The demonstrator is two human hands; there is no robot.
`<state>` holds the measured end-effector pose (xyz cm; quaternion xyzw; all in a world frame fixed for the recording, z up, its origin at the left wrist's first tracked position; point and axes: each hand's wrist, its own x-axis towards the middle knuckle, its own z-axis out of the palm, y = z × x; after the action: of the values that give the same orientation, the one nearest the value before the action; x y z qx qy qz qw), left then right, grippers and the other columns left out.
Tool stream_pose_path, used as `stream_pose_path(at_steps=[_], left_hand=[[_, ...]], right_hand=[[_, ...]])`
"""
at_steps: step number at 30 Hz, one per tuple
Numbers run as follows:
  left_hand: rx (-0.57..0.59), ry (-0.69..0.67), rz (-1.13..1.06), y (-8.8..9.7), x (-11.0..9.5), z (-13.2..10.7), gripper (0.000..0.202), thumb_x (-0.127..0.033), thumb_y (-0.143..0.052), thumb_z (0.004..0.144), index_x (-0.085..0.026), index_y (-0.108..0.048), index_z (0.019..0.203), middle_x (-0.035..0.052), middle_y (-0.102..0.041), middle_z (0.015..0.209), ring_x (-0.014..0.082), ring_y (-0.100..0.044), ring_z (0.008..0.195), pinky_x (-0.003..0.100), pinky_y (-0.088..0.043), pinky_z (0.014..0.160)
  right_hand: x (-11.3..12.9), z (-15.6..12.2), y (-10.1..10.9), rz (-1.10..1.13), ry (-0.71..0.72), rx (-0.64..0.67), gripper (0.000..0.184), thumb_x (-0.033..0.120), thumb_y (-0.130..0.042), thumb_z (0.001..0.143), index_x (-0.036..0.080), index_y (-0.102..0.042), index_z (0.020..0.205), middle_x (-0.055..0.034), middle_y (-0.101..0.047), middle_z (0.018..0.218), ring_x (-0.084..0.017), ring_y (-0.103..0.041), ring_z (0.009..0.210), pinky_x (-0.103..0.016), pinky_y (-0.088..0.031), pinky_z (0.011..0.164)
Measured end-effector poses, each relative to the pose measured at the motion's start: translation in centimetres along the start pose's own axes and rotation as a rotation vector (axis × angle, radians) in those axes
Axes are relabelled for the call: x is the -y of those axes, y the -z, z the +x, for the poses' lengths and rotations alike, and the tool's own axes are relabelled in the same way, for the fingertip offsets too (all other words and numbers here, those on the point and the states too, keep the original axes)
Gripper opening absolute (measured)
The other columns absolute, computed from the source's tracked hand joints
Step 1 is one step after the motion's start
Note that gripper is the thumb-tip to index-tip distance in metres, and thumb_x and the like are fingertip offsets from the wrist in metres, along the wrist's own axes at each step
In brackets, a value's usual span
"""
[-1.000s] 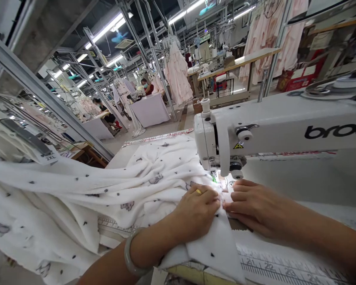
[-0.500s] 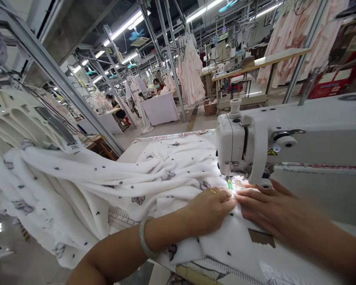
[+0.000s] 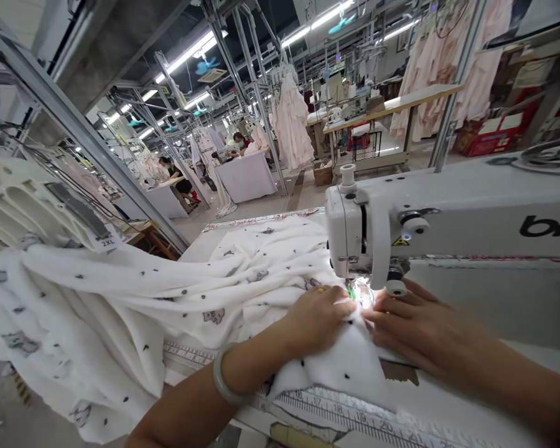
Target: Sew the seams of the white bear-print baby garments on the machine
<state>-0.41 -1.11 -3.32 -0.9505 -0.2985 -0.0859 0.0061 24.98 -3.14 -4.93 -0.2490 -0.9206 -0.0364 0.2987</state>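
Note:
White fleecy fabric (image 3: 256, 283) printed with small dark spots and grey animal figures spreads over the sewing table and under the needle area of a white sewing machine (image 3: 350, 230). My left hand (image 3: 317, 317), with a bracelet on its wrist, has its fingers curled on the fabric just left of the lit needle. On the other side of the needle, my right hand (image 3: 415, 323) lies with fingers stretched out along the fabric's right edge. A bright green piece (image 3: 351, 289) shows at the presser foot. Glare hides the stitching point itself.
A measuring tape (image 3: 340, 410) runs along the table's near edge. At left, fabric hangs from a white plastic clamp (image 3: 37, 199) with a "2XL" tag (image 3: 107, 239). Metal posts, hanging pink garments (image 3: 292, 118) and other people at machines stand beyond.
The view has shifted, so the machine appears further left. The fabric's near edge has drawn away from me with both hands close by, and more of the measuring tape shows.

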Motion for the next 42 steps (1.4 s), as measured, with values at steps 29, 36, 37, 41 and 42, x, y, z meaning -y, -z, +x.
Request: stream_pose_path(at_steps=[29, 36, 37, 41, 42], left_hand=[[0.0, 0.026, 0.165, 1.0, -0.9, -0.7, 0.034, -0.006, -0.054, 0.096, -0.016, -0.06, 0.127, 0.0086, -0.074, 0.129, 0.0237, -0.066, 0.124, 0.041, -0.047, 0.111], [-0.222, 0.183, 0.356, 3.9, -1.6, -3.6, 0.021, 0.0, -0.057, 0.09, -0.018, -0.066, 0.095, 0.0044, -0.072, 0.088, 0.0232, -0.067, 0.085, 0.043, -0.049, 0.1], [-0.238, 0.159, 0.343, 4.1, -2.2, -3.7, 0.02, -0.001, -0.057, 0.091, -0.018, -0.066, 0.093, 0.0037, -0.07, 0.083, 0.0221, -0.065, 0.08, 0.041, -0.05, 0.096], [-0.19, -0.009, 0.255, 3.7, -5.0, -3.0, 0.014, -0.011, -0.056, 0.094, -0.019, -0.064, 0.086, 0.0037, -0.065, 0.078, 0.0215, -0.062, 0.074, 0.039, -0.05, 0.085], [-0.152, -0.035, 0.247, 3.5, -5.5, -2.7, 0.012, -0.014, -0.057, 0.094, -0.018, -0.063, 0.084, 0.0049, -0.065, 0.081, 0.0226, -0.063, 0.078, 0.041, -0.05, 0.087]], right_hand=[[1.1, 0.0, 0.6, 0.109, 0.115, 0.065, 0.024, 0.025, -0.057, 0.108, 0.024, -0.064, 0.131, -0.0037, -0.077, 0.116, -0.024, -0.067, 0.114, -0.045, -0.039, 0.115], [3.8, 0.9, 1.4, 0.269, 0.13, 0.089, 0.027, 0.023, -0.044, 0.113, 0.02, -0.07, 0.121, -0.0049, -0.08, 0.113, -0.021, -0.07, 0.113, -0.034, -0.051, 0.105], [4.1, 1.0, 1.5, 0.297, 0.127, 0.08, 0.029, 0.024, -0.042, 0.114, 0.02, -0.071, 0.116, -0.0053, -0.08, 0.111, -0.021, -0.071, 0.11, -0.033, -0.052, 0.103], [5.0, 1.3, 1.7, 0.377, 0.104, 0.2, 0.03, 0.021, -0.041, 0.112, 0.021, -0.07, 0.104, -0.005, -0.077, 0.097, -0.021, -0.071, 0.097, -0.035, -0.054, 0.094], [5.0, 1.3, 1.8, 0.394, 0.094, 0.259, 0.028, 0.021, -0.042, 0.111, 0.022, -0.069, 0.102, -0.0047, -0.075, 0.095, -0.022, -0.07, 0.094, -0.036, -0.054, 0.091]])
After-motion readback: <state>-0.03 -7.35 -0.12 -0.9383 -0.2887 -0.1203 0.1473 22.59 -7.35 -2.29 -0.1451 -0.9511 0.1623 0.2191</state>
